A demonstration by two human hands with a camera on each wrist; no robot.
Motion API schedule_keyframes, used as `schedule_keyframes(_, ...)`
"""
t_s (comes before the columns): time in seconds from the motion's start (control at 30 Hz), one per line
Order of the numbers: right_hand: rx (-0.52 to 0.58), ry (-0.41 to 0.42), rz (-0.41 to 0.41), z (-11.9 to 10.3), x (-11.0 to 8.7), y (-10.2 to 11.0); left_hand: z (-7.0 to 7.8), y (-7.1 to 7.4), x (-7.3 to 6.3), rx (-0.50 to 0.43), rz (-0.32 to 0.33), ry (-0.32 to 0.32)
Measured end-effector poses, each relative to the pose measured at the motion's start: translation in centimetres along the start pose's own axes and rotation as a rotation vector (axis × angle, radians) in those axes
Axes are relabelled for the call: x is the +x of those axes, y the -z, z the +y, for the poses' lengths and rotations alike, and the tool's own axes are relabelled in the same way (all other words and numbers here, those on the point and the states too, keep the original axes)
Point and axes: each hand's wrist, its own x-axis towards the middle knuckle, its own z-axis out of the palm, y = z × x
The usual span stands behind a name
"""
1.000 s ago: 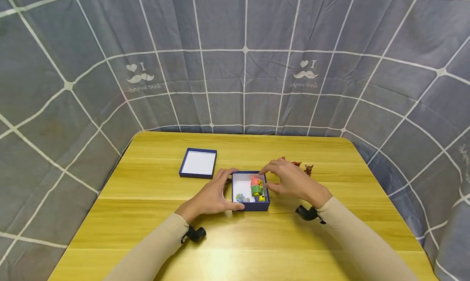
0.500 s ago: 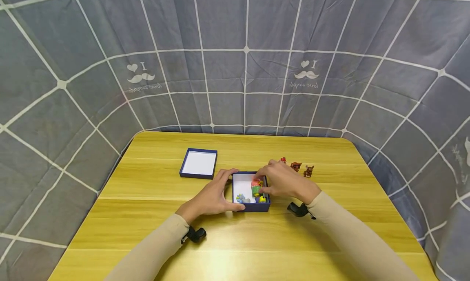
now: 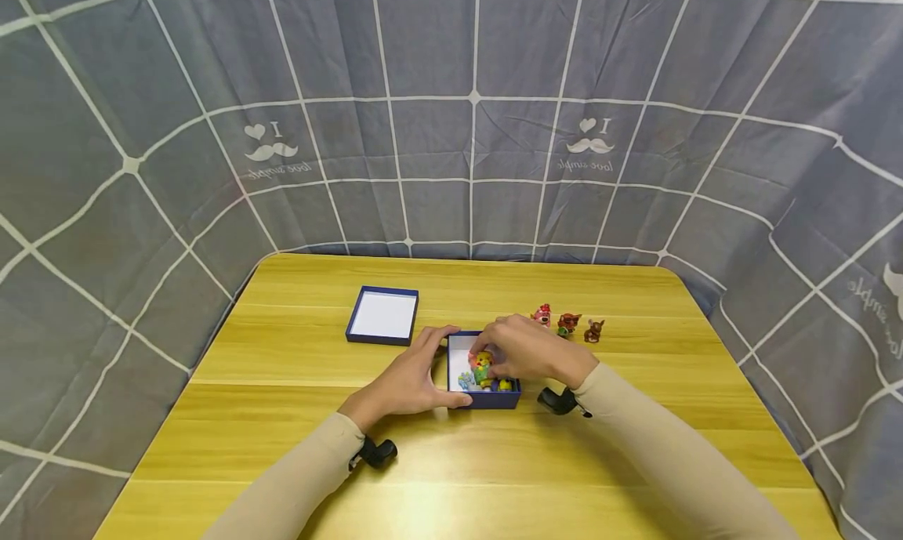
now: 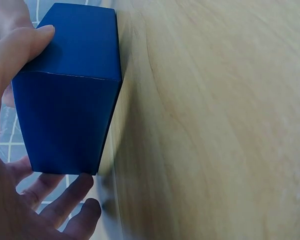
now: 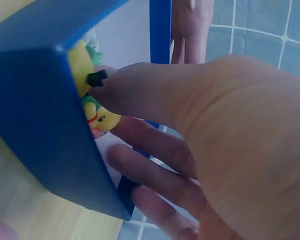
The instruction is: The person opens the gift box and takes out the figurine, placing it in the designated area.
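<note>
My left hand (image 3: 409, 377) grips a dark blue box (image 3: 494, 400) with a white inside, thumb on its near wall and fingers at the far corner. In the left wrist view the box (image 4: 70, 120) lies between thumb and fingers. My right hand (image 3: 529, 348) reaches into the box and pinches a small toy figurine (image 3: 484, 361) with a yellow face and green body. The right wrist view shows thumb and forefinger at this figurine (image 5: 108, 121), partly hidden by the wall. Pale blue (image 3: 466, 380) and yellow figurines (image 3: 505, 385) lie near the box's front wall.
A box lid (image 3: 383, 314), blue-rimmed and white inside, lies behind and left of the box. At the right stand a red-and-pink figurine (image 3: 542, 314), a brown-and-green one (image 3: 567, 324) and a brown one (image 3: 594, 331). A grey checked curtain (image 3: 437, 132) surrounds the wooden table (image 3: 423, 477).
My right hand has moved left from the box's right edge into it. The yellow-faced figurine has shifted left, over the pink-and-green one. My left hand keeps its hold on the box.
</note>
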Motion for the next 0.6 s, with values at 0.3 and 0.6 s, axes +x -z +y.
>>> schedule_keyframes(0.3, 0.136, -0.010, -0.101, 0.0, 0.9, 0.6, 0.1, 0.2, -0.1, 0.001, -0.003, 0.001)
schedule_keyframes(0.6, 0.167, 0.013, -0.147, 0.2, 1.5, 0.6, 0.1, 0.2, 0.0, 0.003, 0.001, 0.002)
